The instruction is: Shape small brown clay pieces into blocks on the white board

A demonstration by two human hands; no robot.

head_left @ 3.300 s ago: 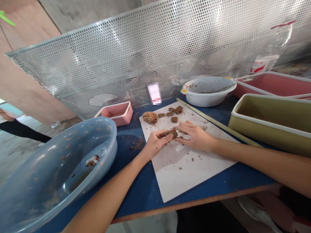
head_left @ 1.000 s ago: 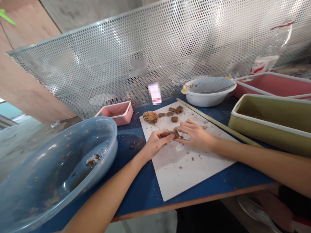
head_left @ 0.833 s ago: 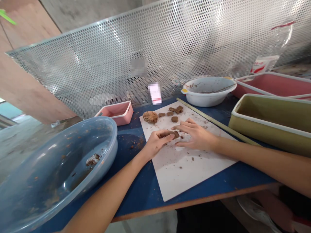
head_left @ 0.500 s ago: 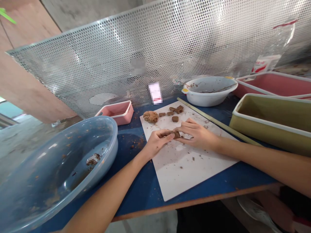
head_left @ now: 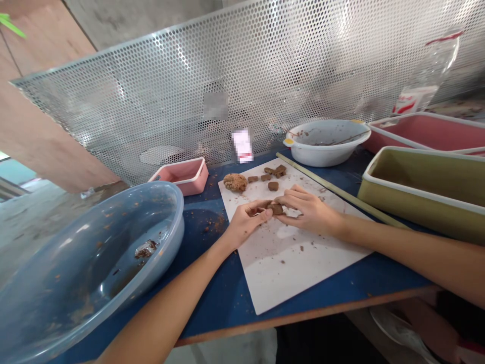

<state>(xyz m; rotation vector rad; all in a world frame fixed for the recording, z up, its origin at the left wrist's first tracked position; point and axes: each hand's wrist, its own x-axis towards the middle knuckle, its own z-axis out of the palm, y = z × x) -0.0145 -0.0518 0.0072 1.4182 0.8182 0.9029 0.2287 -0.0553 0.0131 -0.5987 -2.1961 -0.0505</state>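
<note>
Between the fingertips of both hands is a small brown lump of clay (head_left: 276, 208), held just over a white board (head_left: 273, 283). My left hand (head_left: 248, 220) pinches it from the left, thumb in front. From the right, my right hand (head_left: 308, 210) grips it with thumb and fingers. Behind the hands, a small clay block (head_left: 273, 186) lies on the board, with several more clay pieces (head_left: 279, 171) farther back. A larger, rough clay lump (head_left: 235, 182) sits at the board's far left corner. Crumbs dot the board.
A big blue basin (head_left: 178, 217) with muddy residue stands at left, a small pink tub (head_left: 204, 174) behind it. A pale green stick (head_left: 341, 192) lies along the board's right edge. Beyond are a white bowl (head_left: 322, 154), an olive trough (head_left: 424, 194) and a perforated metal screen (head_left: 170, 91).
The clay lump has turned slightly between my fingers and shows more of its face. Both hands have stayed in nearly the same place.
</note>
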